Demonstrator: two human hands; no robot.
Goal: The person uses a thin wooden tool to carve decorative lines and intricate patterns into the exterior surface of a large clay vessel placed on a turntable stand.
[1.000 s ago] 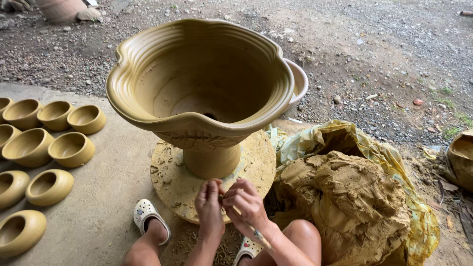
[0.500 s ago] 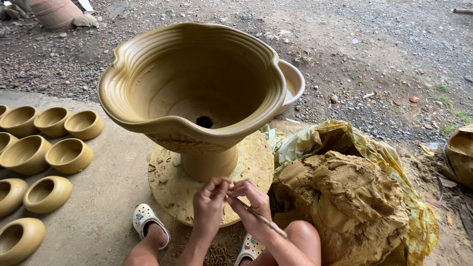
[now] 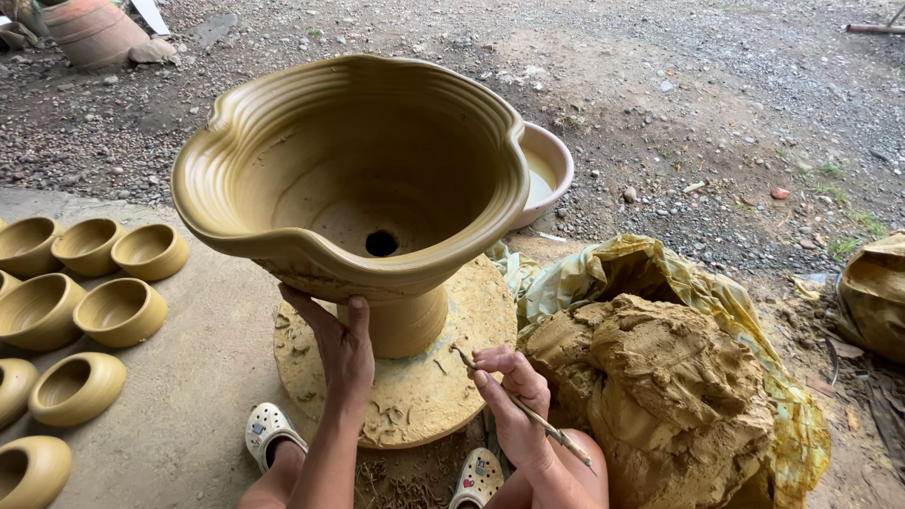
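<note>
A large wet clay pedestal bowl (image 3: 349, 179) with a wavy ribbed rim and a hole in its bottom stands on a round clay-smeared wheel disc (image 3: 415, 396). My left hand (image 3: 339, 344) reaches up with the palm against the underside of the bowl, beside its stem. My right hand (image 3: 514, 401) is lower right, over the disc's edge, fingers closed on a thin stick tool (image 3: 528, 415) that points toward the stem.
Several small clay bowls (image 3: 75, 302) lie on the concrete to the left. A big lump of clay (image 3: 669, 386) on yellow plastic sheet sits right. A basin of slip water (image 3: 542, 170) stands behind the bowl. My sandalled feet (image 3: 269, 429) are below; gravel beyond.
My left hand left the right hand and rose to the bowl's underside. My right hand drew back to the right with the stick. The camera leaned closer over the bowl.
</note>
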